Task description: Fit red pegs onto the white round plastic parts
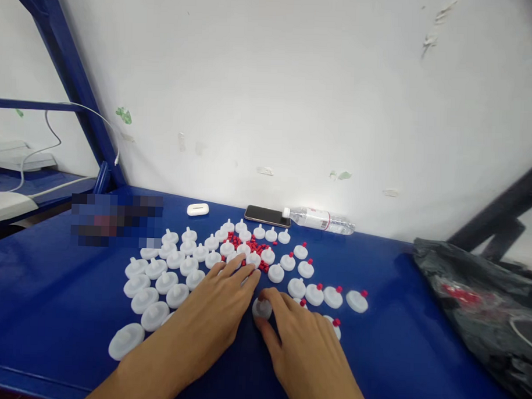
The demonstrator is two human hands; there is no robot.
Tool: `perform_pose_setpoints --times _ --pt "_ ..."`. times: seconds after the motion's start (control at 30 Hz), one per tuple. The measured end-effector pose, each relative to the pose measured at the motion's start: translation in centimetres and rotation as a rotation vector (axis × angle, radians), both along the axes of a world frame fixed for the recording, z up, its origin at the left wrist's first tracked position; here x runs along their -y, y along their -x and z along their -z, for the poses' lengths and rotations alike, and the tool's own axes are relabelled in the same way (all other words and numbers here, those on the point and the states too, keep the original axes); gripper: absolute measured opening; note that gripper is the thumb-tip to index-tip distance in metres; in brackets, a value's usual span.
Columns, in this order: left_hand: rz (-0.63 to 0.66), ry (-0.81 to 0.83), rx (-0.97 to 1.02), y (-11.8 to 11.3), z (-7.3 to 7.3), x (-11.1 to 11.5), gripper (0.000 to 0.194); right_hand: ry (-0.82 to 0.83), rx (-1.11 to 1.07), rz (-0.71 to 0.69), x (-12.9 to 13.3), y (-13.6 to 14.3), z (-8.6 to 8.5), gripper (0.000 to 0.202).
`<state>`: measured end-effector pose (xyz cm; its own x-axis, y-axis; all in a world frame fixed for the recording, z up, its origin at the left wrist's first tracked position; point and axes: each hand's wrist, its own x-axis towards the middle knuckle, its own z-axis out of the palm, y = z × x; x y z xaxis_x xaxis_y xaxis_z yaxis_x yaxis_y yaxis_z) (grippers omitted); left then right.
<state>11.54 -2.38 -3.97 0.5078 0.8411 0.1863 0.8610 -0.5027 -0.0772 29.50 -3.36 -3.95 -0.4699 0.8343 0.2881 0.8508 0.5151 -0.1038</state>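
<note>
Many round white plastic caps (145, 300) with short spouts stand on the blue table. Small red pieces (252, 244) lie piled among them. Over the caps beside the pile, my left hand (226, 285) reaches out with its fingers extended; its fingertips touch or hover at a white cap (253, 259). My right hand (288, 325) has thumb and index finger around the rim of one white cap (262, 309) near the table's middle. Several caps on the right, such as one (357, 301) at the far right, carry a red piece on the spout.
At the back lie a white case (198, 209), a black phone (268, 216) and a clear bottle (320, 219). A dark plastic bag (476, 306) sits at the right. A blue frame (84, 82) rises at the left; a white wall (269, 95) stands behind.
</note>
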Motion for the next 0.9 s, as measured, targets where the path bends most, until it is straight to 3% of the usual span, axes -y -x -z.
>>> perform_pose_setpoints --times 0.37,0.63,0.8,0.9 --pt "0.008 0.083 0.012 0.6 0.9 -0.1 0.067 0.020 0.024 0.013 0.1 0.1 -0.6 0.026" --pt "0.084 0.171 0.049 -0.5 -2.4 0.7 0.055 -0.084 -0.020 -0.031 0.8 -2.0 0.5 0.031" --pt "0.136 0.123 0.104 -0.7 -2.6 1.0 0.043 -0.038 0.027 -0.093 1.2 -2.9 0.3 0.036" --pt "0.131 0.132 0.123 -0.5 -2.5 1.2 0.037 0.020 0.033 -0.100 1.2 -2.8 0.0 0.027"
